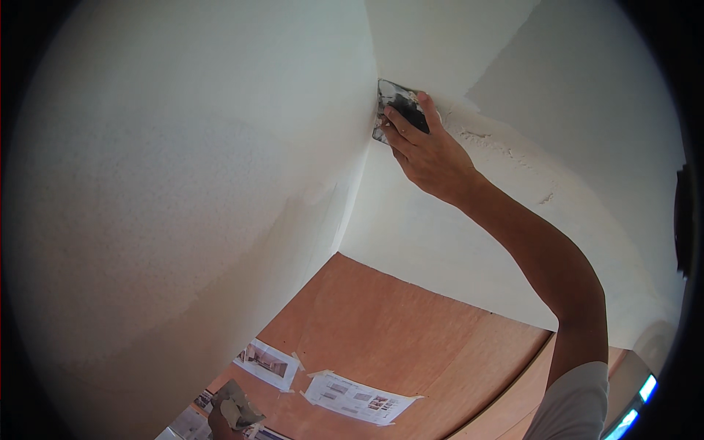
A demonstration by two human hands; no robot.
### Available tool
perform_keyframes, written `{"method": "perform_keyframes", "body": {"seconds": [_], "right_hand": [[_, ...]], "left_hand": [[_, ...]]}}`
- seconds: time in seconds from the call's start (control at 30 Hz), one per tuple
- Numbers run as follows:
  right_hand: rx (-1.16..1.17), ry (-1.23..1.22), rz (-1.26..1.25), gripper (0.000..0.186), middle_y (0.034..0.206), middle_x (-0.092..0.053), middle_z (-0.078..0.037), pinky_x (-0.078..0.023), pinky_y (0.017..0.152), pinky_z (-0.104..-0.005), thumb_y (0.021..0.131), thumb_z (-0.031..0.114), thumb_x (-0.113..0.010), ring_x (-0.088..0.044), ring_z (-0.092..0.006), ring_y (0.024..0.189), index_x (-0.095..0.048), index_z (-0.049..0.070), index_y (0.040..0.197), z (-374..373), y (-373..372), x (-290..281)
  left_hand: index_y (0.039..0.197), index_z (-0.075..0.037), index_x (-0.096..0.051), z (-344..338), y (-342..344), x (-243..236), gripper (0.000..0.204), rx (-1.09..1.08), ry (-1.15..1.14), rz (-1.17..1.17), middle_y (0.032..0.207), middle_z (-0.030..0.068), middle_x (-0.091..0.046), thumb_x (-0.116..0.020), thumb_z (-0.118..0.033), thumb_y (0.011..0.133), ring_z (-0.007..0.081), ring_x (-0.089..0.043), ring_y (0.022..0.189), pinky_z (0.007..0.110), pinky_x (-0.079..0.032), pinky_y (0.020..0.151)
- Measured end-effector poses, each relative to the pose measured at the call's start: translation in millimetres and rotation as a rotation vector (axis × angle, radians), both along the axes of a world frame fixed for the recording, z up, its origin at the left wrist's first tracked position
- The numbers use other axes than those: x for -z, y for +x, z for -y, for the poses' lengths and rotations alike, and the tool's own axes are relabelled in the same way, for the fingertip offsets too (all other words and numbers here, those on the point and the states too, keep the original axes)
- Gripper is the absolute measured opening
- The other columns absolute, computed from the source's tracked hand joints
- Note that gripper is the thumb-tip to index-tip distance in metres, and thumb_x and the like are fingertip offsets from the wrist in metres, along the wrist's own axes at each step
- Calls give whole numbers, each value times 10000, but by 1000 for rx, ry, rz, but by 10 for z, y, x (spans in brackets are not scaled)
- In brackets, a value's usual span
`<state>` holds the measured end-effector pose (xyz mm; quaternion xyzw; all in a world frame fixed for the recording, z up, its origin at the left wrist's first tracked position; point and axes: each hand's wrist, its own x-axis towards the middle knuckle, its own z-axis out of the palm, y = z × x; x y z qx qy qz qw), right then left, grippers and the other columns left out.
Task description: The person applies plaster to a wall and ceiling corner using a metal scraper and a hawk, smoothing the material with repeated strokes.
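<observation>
My right hand (433, 154) is raised high, gripping a flat scraper (398, 97) smeared with pale putty, its blade against the white surface where the planes meet in a corner. Rough ridges of putty (506, 149) lie on the surface to the right of it. At the lower left my left hand (219, 423) holds a second flat tool (239, 408), a putty-coated blade with a lump of pale putty on it; much of that hand is hidden behind the tool or out of the picture.
A white wall (169, 183) fills the left side. Below stand reddish-brown wood panels (411, 308) with printed sheets (356, 397) taped to them. A dark object (680, 220) is at the right rim, and a bright opening (627, 424) shows at the lower right.
</observation>
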<state>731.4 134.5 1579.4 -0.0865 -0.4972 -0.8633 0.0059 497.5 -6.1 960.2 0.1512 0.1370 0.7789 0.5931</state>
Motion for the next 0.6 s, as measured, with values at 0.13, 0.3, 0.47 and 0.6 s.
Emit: {"method": "perform_keyframes", "body": {"seconds": [0.13, 0.3, 0.47, 0.6], "right_hand": [[22, 8, -3, 232, 1428, -603, 30, -290, 1199, -651, 919, 274, -695, -438, -216, 1429, -777, 181, 1114, 0, -13, -3], [35, 17, 9, 223, 1394, -598, 7, -297, 1176, -690, 943, 274, -656, -412, -223, 1443, -770, 163, 1099, -33, -5, -7], [79, 33, -28, 215, 1426, -598, -2, -288, 1165, -709, 885, 264, -711, -437, -269, 1435, -795, 171, 1059, 9, -74, 74], [131, 52, -49, 217, 1397, -595, -64, -331, 1095, -764, 881, 252, -689, -451, -293, 1404, -796, 142, 1034, 25, -111, 117]], "left_hand": [[1510, -73, -490, -8, -6, 57, 529, -37, -9, -71, 1094, 32, -639, -477, -344, 1055, 153, -616, 839, 364, -605, 734], [1516, -74, -478, 40, 77, 27, 526, -133, -75, -175, 1198, 55, -617, -472, -333, 1058, 173, -616, 906, 393, -610, 776], [1522, -75, -466, 52, 83, 29, 524, -187, -89, -264, 1302, 78, -595, -468, -322, 1060, 193, -615, 973, 422, -615, 818], [1527, -75, -457, 87, 69, 131, 522, -233, -92, -363, 1385, 96, -577, -464, -313, 1062, 209, -615, 1026, 446, -620, 852]]}}
